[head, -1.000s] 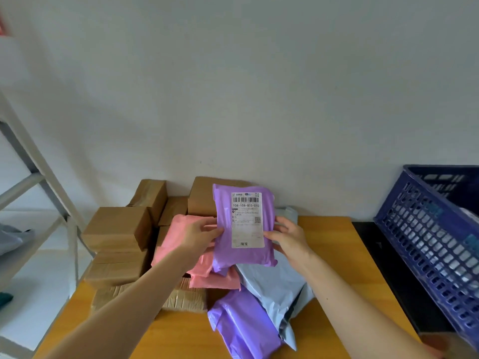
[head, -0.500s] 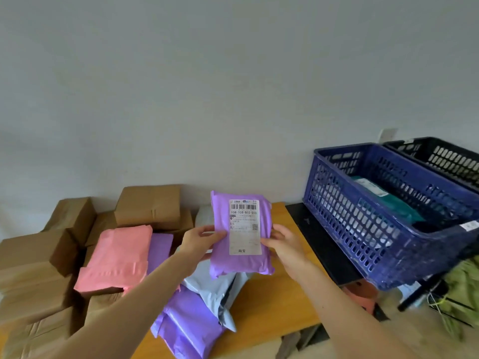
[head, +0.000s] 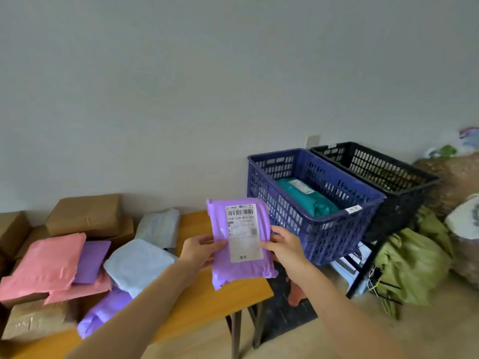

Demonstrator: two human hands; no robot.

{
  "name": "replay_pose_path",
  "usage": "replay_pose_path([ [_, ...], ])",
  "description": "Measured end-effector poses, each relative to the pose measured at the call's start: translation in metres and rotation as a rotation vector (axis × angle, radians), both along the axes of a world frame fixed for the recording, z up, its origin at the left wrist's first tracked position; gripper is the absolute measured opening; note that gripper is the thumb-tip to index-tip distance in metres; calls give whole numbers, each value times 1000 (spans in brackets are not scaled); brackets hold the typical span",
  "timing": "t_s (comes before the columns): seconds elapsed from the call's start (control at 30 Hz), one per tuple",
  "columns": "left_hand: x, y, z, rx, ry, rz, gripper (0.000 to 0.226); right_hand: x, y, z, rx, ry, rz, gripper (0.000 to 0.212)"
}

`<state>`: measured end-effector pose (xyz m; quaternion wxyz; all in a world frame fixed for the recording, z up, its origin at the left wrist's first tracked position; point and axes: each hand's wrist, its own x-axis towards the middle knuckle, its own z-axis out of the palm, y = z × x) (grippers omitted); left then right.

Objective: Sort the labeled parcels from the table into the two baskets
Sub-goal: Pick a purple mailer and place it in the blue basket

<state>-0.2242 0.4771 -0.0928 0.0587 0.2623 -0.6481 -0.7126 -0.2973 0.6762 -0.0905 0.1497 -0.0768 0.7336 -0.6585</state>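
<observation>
A purple parcel [head: 239,265] with a white barcode label is held upright over the right end of the wooden table [head: 207,301]. My left hand [head: 198,251] pinches its left edge and my right hand [head: 283,248] grips its right edge. To the right stands a blue basket [head: 344,224] with a teal parcel [head: 308,198] inside. Behind it sits a black basket [head: 404,187]. On the table's left lie pink parcels [head: 44,268], purple parcels [head: 92,260], pale grey parcels [head: 137,265] and several brown boxes [head: 85,215].
The baskets rest on a black metal stand [head: 363,275]. Green bags [head: 412,265] and a white sack [head: 464,218] lie on the floor at the right. A dark mat [head: 282,309] lies beside the table's legs. A grey wall runs behind everything.
The view has swung to the right, bringing both baskets fully into sight. The purple parcel, still held in both hands, has moved toward the table's right end, closer to the blue basket.
</observation>
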Motion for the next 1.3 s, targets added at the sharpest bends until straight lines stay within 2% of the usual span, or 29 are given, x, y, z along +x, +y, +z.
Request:
replay_pose_path([
  [0.37,-42,116,27,-112,83,-59,17,-26,125,18,-13,35,-149,34],
  [0.5,-74,139,42,-25,124,-36,29,-42,145,16,-47,8,-293,52],
  [0.57,-94,148,46,56,146,-1,26,-52,150,15,-76,-9,-309,59],
  [0.63,-115,156,49,129,169,33,24,-67,154,17,-140,-63,-326,55],
  [0.77,-161,170,53,223,192,60,20,-99,158,28,-336,-170,-270,29],
  [0.83,-185,176,55,263,205,63,13,-121,160,34,-362,-154,-247,27],
  [0.97,-236,187,59,326,209,47,10,-173,162,43,-433,-150,-218,41],
  [1.1,-277,190,61,262,208,-19,23,-222,162,51,-524,-173,-255,55],
  [1.3,-312,184,61,167,238,-73,41,-278,172,53,-533,-179,-234,62],
])
